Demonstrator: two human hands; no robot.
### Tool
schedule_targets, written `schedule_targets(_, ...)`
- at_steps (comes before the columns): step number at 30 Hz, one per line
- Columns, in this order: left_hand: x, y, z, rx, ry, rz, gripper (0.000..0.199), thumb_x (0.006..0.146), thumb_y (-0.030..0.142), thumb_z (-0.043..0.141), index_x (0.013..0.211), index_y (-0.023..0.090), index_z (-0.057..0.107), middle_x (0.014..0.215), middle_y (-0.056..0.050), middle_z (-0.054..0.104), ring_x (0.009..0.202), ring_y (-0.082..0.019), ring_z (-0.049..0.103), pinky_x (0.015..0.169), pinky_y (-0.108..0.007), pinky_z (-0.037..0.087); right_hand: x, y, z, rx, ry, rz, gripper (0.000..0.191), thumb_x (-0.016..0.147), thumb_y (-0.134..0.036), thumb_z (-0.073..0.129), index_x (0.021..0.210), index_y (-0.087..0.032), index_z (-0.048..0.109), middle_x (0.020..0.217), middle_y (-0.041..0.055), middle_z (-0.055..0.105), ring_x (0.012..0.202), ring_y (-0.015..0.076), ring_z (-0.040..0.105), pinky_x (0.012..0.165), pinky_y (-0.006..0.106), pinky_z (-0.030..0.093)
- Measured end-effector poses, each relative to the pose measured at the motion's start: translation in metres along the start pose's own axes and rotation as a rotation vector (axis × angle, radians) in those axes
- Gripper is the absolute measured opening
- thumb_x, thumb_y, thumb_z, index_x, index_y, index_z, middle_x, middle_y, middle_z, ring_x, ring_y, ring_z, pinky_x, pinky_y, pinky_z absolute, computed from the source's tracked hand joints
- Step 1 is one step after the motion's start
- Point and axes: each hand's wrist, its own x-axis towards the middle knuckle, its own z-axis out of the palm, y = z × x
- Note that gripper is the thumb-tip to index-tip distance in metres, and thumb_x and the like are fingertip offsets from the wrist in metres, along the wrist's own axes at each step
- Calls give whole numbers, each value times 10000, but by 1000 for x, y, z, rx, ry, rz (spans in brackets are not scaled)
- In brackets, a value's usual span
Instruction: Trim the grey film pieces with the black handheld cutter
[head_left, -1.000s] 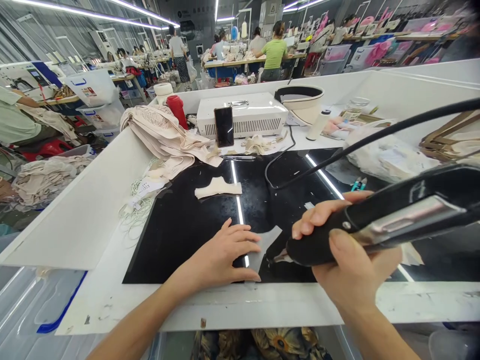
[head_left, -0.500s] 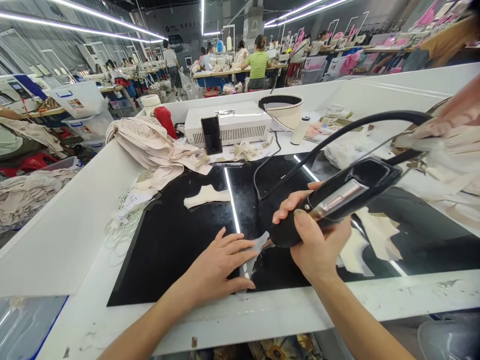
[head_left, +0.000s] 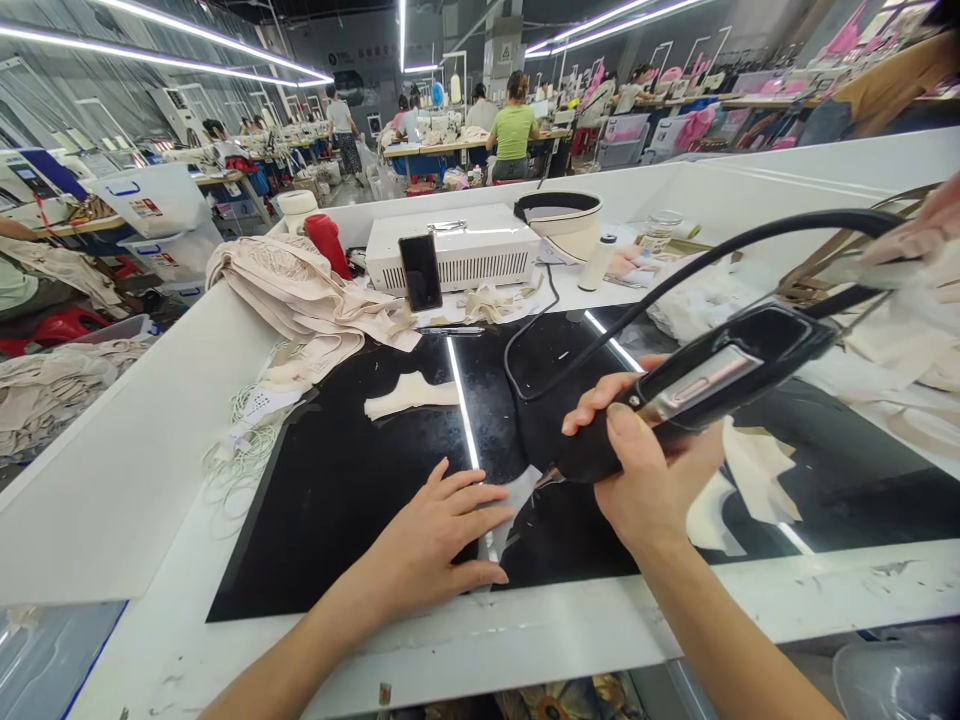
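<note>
- In the head view, a translucent sheet piece (head_left: 517,495) is lying near the front edge of a glossy black board (head_left: 322,510); the left hand (head_left: 442,525) is pressing on it, fingers spreading wide and covering part of it.
- The right hand (head_left: 645,485) is gripping a black corded tool (head_left: 697,385), fingers wrapping around its body; the metal tip (head_left: 551,475) is pointing at the sheet's right edge, contact being hard to tell.
- The tool is partly hiding cut cream pieces (head_left: 757,470), while its black cable (head_left: 660,285) is arching before a plastic bag (head_left: 694,300).
- Beyond, a pen (head_left: 451,330) is lying before a leaning smartphone (head_left: 420,272) and a vented white box (head_left: 450,255); cream fabric (head_left: 300,285) is sprawling to the left.
- Since half a second ago, the tool is sitting slightly farther right; the left hand is keeping its place. Another person's hand (head_left: 915,235), unseen one second ago, is showing blurred at the right edge.
- A triangular warning sign (head_left: 508,50) is showing on a column; wall lettering (head_left: 397,55) is staying too small to read.
</note>
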Motion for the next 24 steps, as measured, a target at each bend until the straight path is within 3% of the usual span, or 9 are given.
schedule_targets(13, -2, -3, 0, -36, 23, 3, 554, 929, 429, 753, 1437, 290, 581, 1540, -59, 568, 1494, -324, 431, 1250, -707, 190, 1, 2, -3, -12, -23, 1, 354, 884, -243, 783, 1180, -277, 593, 879, -43, 666, 646, 129, 638, 616, 318, 557)
schedule_targets(16, -3, -9, 7, -33, 123, -20, 469, 987, 361, 682, 1433, 270, 571, 1564, -81, 535, 1495, -294, 434, 1264, -667, 212, 2, 1, -1, -5, -11, -15, 365, 874, -260, 794, 1178, -281, 593, 866, -48, 664, 639, 131, 635, 612, 319, 555)
schedule_targets(20, 1, -16, 14, 20, 327, -150, 364, 1028, 288, 605, 1388, 238, 579, 1522, -102, 566, 1480, -281, 449, 1268, -650, 226, 2, -2, 3, -73, 6, 11, 366, 861, -283, 811, 1147, -282, 582, 858, -52, 671, 635, 132, 632, 623, 319, 560)
schedule_targets(24, 5, -16, 14, -4, 341, -207, 174, 1002, 259, 636, 1174, 245, 653, 1459, -72, 612, 1456, -290, 473, 1259, -645, 252, 4, -6, 2, -227, -10, 16, 343, 838, -275, 832, 1075, -273, 583, 900, -38, 687, 710, 144, 654, 708, 326, 569)
